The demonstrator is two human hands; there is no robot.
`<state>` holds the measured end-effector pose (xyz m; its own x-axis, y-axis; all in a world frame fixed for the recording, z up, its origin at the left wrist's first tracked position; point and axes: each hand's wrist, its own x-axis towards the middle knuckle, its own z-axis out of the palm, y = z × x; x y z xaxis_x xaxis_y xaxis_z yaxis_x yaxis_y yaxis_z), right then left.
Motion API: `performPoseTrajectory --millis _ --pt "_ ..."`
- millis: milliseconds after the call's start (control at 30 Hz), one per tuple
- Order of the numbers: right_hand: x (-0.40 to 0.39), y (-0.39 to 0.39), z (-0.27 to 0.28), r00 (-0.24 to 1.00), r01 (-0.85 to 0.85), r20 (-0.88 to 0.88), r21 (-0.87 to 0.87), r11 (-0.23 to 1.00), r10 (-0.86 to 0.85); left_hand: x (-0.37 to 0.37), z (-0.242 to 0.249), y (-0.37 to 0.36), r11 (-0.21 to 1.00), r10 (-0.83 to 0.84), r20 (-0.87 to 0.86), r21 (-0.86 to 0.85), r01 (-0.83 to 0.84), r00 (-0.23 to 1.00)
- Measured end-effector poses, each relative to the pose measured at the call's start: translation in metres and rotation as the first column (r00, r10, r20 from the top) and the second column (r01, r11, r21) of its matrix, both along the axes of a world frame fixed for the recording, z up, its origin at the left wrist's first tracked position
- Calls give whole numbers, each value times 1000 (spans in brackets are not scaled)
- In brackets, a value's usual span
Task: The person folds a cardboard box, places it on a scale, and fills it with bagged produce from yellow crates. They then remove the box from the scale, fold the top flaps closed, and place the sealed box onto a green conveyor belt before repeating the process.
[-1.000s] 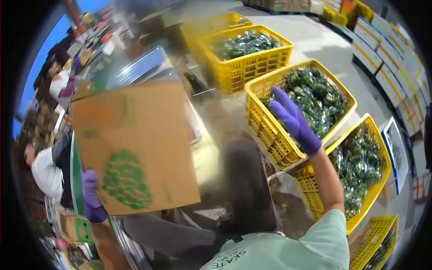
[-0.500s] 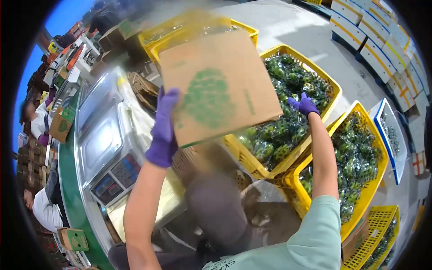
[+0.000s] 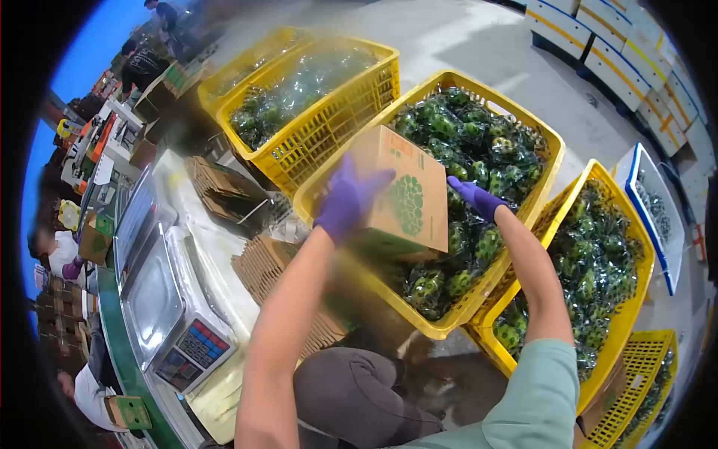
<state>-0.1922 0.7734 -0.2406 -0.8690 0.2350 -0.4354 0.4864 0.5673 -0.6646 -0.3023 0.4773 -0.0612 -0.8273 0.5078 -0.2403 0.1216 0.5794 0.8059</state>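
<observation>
Holding the box [image 3: 413,196] above the crate [image 3: 440,328] of bagged produce [image 3: 449,120], the left hand [image 3: 350,198] has its thumb and fingers spread. The right hand [image 3: 476,200] is open at the box's right edge; contact cannot be told. A scale [image 3: 183,310] stands left of the crate.

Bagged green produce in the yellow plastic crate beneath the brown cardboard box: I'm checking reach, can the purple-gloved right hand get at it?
Probably yes: the right hand is extended over the crate, with produce showing uncovered beside it. The box covers only part.
</observation>
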Motion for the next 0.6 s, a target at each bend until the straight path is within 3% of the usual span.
performPoseTrajectory --millis 67,100,133,167,233,267,300,367,400,433,467,500,567,600 --pt "-13 -1 1 983 -67 167 -60 996 76 6 11 -3 996 -13 40 92 9 999" --pt "-16 0 -8 979 -35 197 -103 994 55 4 10 -2 989 -18 42 150 12 999" --pt "-3 -30 41 988 121 122 -244 962 -94 0 1 -1 977 -26 46 214 15 999" --pt "14 -67 93 968 249 72 -391 886 -240 -5 -6 -2 960 -35 62 280 16 997" --pt "0 -51 19 935 65 -222 -658 750 -276 -16 -21 -8 913 -79 133 406 19 988" --pt "-2 -55 22 942 45 -169 -792 609 -289 -23 -27 -12 884 -107 176 467 13 979" --pt "-3 -64 29 944 36 -173 -790 612 -279 -26 -25 -16 883 -98 194 470 -5 976" --pt "-5 -90 60 903 -46 -106 -987 152 -416 -47 -39 -24 873 -88 211 487 -26 974" --pt "-5 -107 96 857 100 -21 -973 206 -514 -72 -70 -35 776 -154 217 630 -18 964" --pt "-16 -108 101 907 -132 -171 -983 124 -385 -80 -89 -45 664 -220 223 747 -21 950" --pt "-25 -113 121 911 -248 -300 -947 203 -285 -42 -44 -57 552 -239 529 764 -335 814" --pt "-35 -118 141 887 -370 -424 -890 268 -184 -51 -67 -69 358 -425 583 811 -463 693" --pt "-66 -154 226 754 -524 -648 -496 692 106 -32 -43 -97 149 -620 440 879 -453 650" --pt "-78 -168 265 723 -562 -567 -150 813 395 -19 -32 -104 94 -582 423 883 -460 695"
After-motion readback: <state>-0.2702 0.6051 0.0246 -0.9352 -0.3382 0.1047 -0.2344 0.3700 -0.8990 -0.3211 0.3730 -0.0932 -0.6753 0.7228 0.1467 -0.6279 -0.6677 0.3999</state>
